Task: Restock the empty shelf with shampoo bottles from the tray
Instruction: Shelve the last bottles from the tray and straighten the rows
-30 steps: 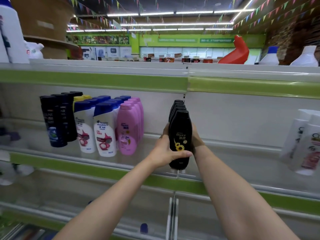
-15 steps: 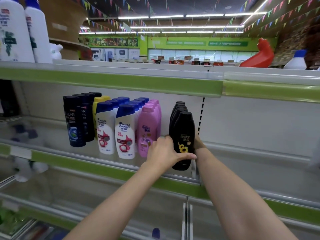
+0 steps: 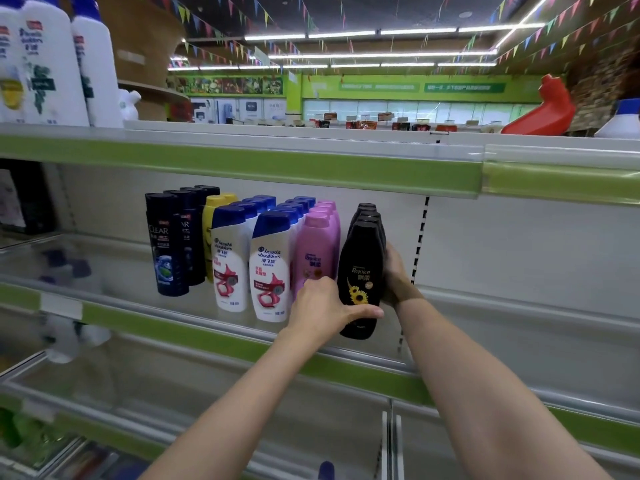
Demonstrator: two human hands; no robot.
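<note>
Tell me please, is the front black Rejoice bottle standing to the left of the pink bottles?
No, the black Rejoice bottle stands right of the pink bottles, held between the left hand and right hand.

Large white bottles [image 3: 52,64] are standing on the top shelf at the far left. A red plastic item [image 3: 543,109], possibly a jug, is lying at that shelf's right end, with a white blue-capped bottle [image 3: 623,121] sitting beside it. Coloured pennant strings [image 3: 540,32] are hanging beneath ceiling strip lights [image 3: 381,32]. Green wall signage [image 3: 415,87] is running across the far background.
</note>
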